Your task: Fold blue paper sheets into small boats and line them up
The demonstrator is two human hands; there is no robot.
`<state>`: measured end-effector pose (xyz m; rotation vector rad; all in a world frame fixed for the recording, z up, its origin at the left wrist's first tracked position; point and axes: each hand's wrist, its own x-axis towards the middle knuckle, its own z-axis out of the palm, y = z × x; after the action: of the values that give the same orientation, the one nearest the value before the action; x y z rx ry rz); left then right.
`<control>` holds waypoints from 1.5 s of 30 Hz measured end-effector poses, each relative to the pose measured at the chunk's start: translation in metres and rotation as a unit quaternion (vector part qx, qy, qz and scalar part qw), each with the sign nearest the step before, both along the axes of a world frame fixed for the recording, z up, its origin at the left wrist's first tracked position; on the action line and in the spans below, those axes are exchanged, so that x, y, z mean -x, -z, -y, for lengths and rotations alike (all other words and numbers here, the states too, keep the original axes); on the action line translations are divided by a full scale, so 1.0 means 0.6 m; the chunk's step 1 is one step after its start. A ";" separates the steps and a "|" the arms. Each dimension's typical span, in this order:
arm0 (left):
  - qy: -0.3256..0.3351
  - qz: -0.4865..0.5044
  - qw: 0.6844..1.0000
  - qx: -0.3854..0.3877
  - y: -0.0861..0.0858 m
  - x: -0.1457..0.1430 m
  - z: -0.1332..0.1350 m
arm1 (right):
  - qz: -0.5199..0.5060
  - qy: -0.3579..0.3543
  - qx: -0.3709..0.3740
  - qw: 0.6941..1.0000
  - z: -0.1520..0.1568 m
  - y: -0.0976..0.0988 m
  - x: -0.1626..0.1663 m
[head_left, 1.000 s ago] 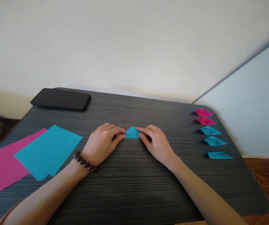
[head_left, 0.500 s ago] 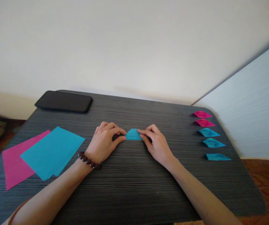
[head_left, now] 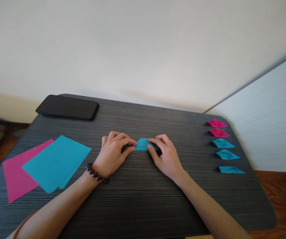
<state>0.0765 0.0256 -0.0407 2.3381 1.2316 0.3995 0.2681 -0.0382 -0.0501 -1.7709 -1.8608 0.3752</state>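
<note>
A small folded piece of blue paper [head_left: 142, 144] lies at the middle of the dark table, its top edge narrower than its bottom. My left hand [head_left: 113, 151], with a dark bead bracelet [head_left: 97, 174] at the wrist, pinches the paper's left end between thumb and fingers. On the opposite end, my right hand [head_left: 166, 156] grips it with the thumb at the front and the index finger on top. My fingers cover both ends of the paper.
Blue paper sheets [head_left: 55, 162] overlap a pink sheet [head_left: 21, 172] at the left. A black phone-like slab [head_left: 67, 107] lies at the back left. Along the right edge of the table [head_left: 143, 205] is a column of folded pieces, pink ones [head_left: 217, 123] behind blue ones [head_left: 223, 143].
My right thumb and fingers have shifted slightly left along the paper, and its right end now shows beneath them. My left hand keeps its pinch. The view has moved a little.
</note>
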 end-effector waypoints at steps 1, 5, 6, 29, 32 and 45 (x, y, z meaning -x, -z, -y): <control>0.002 0.000 1.000 0.001 0.000 0.000 -0.001 | 0.009 0.007 -0.001 1.000 -0.001 -0.003 0.005; 0.009 0.003 1.000 0.009 -0.002 0.001 -0.002 | 0.042 0.034 0.003 0.999 -0.007 -0.010 0.025; 0.009 0.005 1.000 0.010 -0.002 0.001 -0.002 | 0.046 0.039 0.003 0.998 -0.008 -0.010 0.028; 0.006 -0.001 1.000 0.003 -0.002 0.001 -0.003 | -0.027 -0.051 0.051 0.997 0.002 -0.004 -0.028; 0.006 -0.003 1.000 0.000 0.000 0.002 -0.003 | -0.040 -0.065 0.068 0.995 0.002 -0.009 -0.033; 0.016 -0.003 1.000 -0.005 0.003 0.002 -0.004 | -0.125 -0.014 0.025 0.992 -0.002 -0.011 -0.030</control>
<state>0.0751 0.0281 -0.0424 2.3663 1.1959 0.3876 0.2862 -0.0372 -0.0434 -1.6475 -1.7133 0.6291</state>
